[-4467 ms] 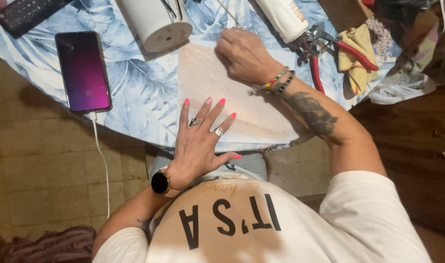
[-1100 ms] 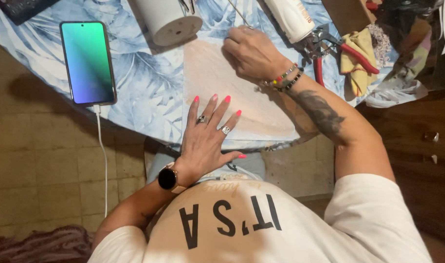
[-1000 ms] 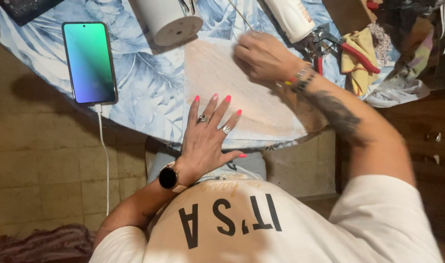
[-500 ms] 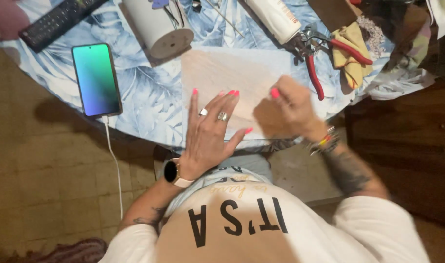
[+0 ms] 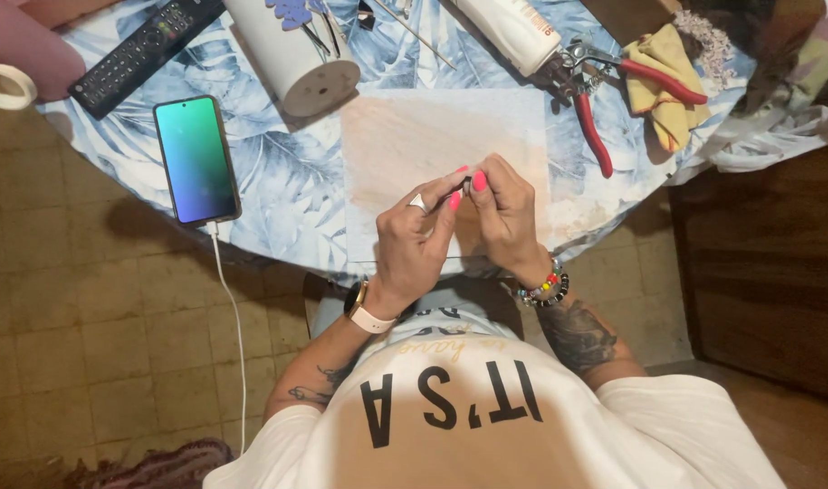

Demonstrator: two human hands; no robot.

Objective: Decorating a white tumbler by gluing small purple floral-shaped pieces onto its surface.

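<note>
My left hand [image 5: 418,237] and my right hand [image 5: 504,213] meet over the near part of a pale sheet [image 5: 414,136] that lies on the round table [image 5: 278,195]. The fingertips of both hands pinch one tiny dark object [image 5: 467,186] between them; it is too small to identify. My left wrist wears a watch with a pale strap, my right wrist beaded bracelets. Both hands hover just above the sheet, close to the table's near edge.
A phone [image 5: 196,160] with a lit screen lies at the left, its white cable hanging to the floor. A remote [image 5: 142,50], a white cylinder [image 5: 291,54], red-handled pliers [image 5: 604,100], a white bottle [image 5: 513,32], a yellow cloth [image 5: 663,81] and a tape roll [image 5: 2,81] lie around.
My left hand, flat on the sheet before, has lifted and closed. My right hand came back from the sheet's far side and joined it, both now pinching a small object.
</note>
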